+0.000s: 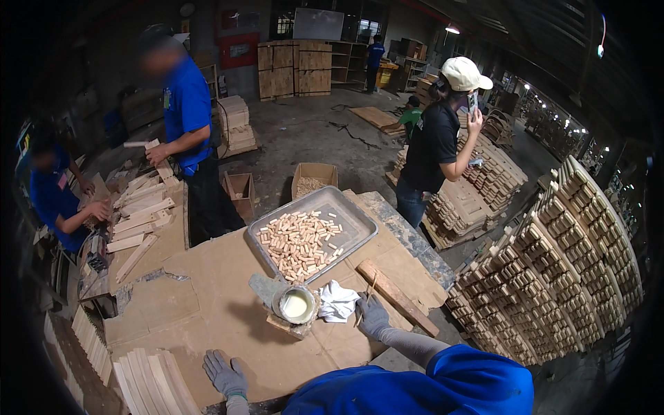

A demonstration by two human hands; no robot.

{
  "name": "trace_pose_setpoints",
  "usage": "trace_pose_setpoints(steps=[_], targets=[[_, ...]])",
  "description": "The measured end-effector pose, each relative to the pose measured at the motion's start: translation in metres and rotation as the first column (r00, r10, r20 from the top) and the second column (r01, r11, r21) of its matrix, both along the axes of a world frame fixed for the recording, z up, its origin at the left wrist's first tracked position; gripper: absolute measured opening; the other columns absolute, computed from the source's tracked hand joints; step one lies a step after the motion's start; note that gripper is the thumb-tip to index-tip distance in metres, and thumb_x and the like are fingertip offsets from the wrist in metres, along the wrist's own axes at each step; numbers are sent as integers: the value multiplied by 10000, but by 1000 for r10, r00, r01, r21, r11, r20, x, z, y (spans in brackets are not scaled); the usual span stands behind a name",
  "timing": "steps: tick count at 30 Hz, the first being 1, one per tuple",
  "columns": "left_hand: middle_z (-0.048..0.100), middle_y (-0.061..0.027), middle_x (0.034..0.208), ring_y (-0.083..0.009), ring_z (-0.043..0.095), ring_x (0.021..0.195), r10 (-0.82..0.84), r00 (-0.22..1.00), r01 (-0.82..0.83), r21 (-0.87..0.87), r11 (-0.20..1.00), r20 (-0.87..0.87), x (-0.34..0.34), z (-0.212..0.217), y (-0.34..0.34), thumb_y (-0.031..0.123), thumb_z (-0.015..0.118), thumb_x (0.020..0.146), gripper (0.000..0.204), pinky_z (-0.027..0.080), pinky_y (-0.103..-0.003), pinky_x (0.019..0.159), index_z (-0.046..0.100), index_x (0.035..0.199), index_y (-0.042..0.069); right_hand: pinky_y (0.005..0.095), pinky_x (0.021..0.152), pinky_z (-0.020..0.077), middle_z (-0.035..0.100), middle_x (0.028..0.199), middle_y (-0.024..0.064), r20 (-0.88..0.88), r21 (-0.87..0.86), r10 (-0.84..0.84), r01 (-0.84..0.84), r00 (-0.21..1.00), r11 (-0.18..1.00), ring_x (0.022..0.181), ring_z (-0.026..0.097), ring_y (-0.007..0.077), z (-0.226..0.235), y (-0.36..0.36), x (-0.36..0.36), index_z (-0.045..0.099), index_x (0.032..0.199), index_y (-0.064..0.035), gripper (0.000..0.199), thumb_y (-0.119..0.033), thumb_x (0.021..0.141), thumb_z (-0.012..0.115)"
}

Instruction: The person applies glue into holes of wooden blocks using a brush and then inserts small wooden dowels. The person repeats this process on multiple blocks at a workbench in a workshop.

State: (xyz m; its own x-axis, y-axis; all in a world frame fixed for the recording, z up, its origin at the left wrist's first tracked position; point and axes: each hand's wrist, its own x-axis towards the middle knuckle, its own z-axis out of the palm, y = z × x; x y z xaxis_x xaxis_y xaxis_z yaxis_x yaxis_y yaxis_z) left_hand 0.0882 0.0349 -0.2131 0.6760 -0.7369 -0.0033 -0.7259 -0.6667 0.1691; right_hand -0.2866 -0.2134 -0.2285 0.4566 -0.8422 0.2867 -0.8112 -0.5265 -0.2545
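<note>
Flanking the glue tin [295, 304] and rag [337, 301], left hand [225, 374] rests flat, right hand [372, 315] grasps a stick [369, 292].

The table is covered with matt brown cardboard [207, 304], torn in places. The tray [360, 220] is dull grey metal and holds pale, bare wooden dowels [299, 243]. The small can [295, 304] is shiny metal with creamy glossy liquid inside. The rag [337, 301] is white crumpled cloth. Both hands wear grey knitted gloves [225, 373].
</note>
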Motion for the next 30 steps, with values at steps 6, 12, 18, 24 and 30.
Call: trace_pose_setpoints(steps=[6, 12, 18, 24, 30], targets=[[206, -195, 1483, -356, 160, 1376, 7, 1000, -7, 14, 1000, 1, 1, -2, 0, 375, 390, 908, 638, 84, -460, 1132, 274, 1390, -27, 430, 1065, 278, 417, 1361, 163, -57, 130, -28, 35, 998, 991, 1199, 425, 397, 10, 2, 3, 445, 1228, -37, 405, -202, 859, 467], [202, -190, 1486, -351, 155, 1378, 5, 1000, -5, 17, 1000, 9, 0, -4, -2, 371, 393, 907, 636, 81, -457, 1133, 275, 1390, -26, 442, 1013, 341, 471, 1292, 174, -42, -8, 9, -9, 999, 1000, 1127, 496, 358, -2, -2, -3, 451, 1197, -33, 404, -183, 829, 519], [206, -189, 1485, -348, 159, 1378, 9, 1000, -9, 19, 1000, 9, 1, -3, 0, 365, 395, 908, 629, 83, -454, 1133, 278, 1388, -24, 445, 1023, 328, 482, 1280, 175, -15, -6, 6, -6, 1000, 1000, 1135, 497, 339, -2, -1, 0, 462, 1182, -28, 387, -171, 826, 520], [204, -189, 1486, -350, 161, 1376, 0, 1000, 0, 18, 1000, 6, 2, -2, 0, 367, 392, 909, 628, 88, -457, 1131, 280, 1387, -25, 443, 1040, 315, 468, 1289, 176, -16, 29, -1, 1, 1000, 1000, 1147, 488, 344, -2, -1, 1, 441, 1198, -33, 418, -165, 810, 524], [212, -194, 1482, -359, 168, 1373, 6, 1000, -6, 0, 1000, 20, 3, -6, 2, 371, 394, 907, 628, 88, -460, 1130, 289, 1383, -25, 439, 1044, 313, 460, 1300, 177, -31, 17, 12, -11, 999, 1000, 1155, 484, 346, -4, -3, 1, 437, 1203, -34, 421, -170, 814, 524]])
